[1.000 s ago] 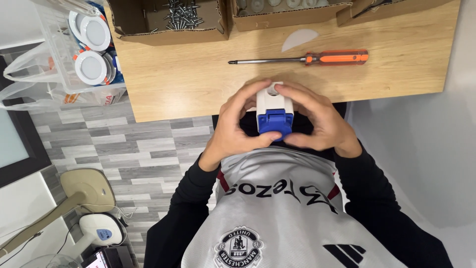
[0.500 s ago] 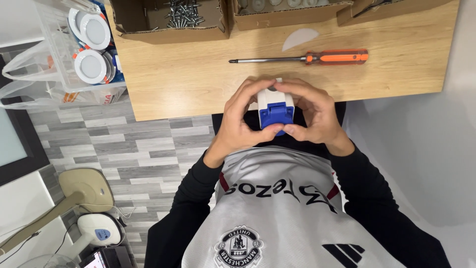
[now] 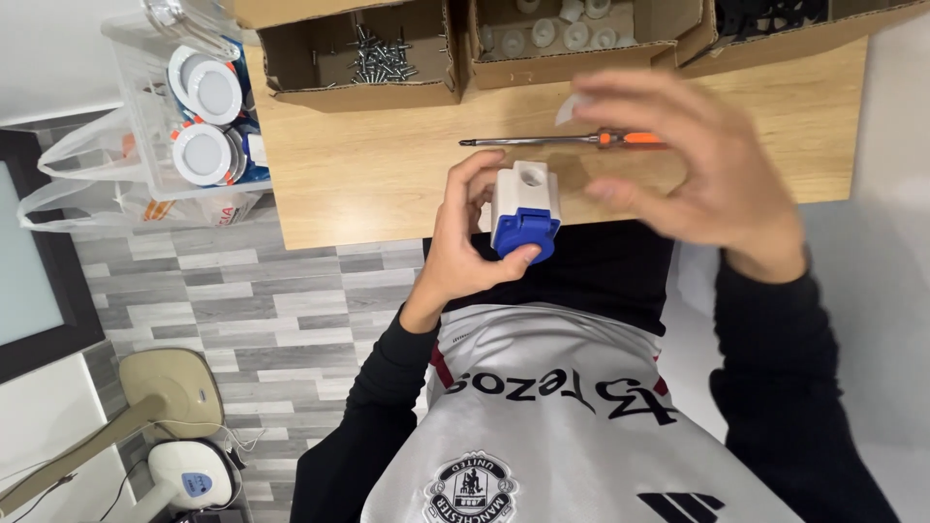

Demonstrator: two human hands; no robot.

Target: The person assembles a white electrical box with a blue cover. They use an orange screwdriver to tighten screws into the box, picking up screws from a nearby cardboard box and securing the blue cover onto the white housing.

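Note:
My left hand grips a white socket housing with a blue round cap, held just over the near edge of the wooden table. My right hand is off the housing, blurred, fingers spread, raised over the table above an orange-handled screwdriver that lies flat on the wood. The screwdriver's handle is partly hidden behind that hand.
Cardboard boxes line the table's far edge: one with screws, one with white round parts, one with black parts. A clear bin with round white fittings and plastic bags stand left of the table. A lamp base sits on the floor.
My right hand has let go of the housing and moved up and right over the screwdriver. My left hand now holds the housing alone. The view has moved closer.

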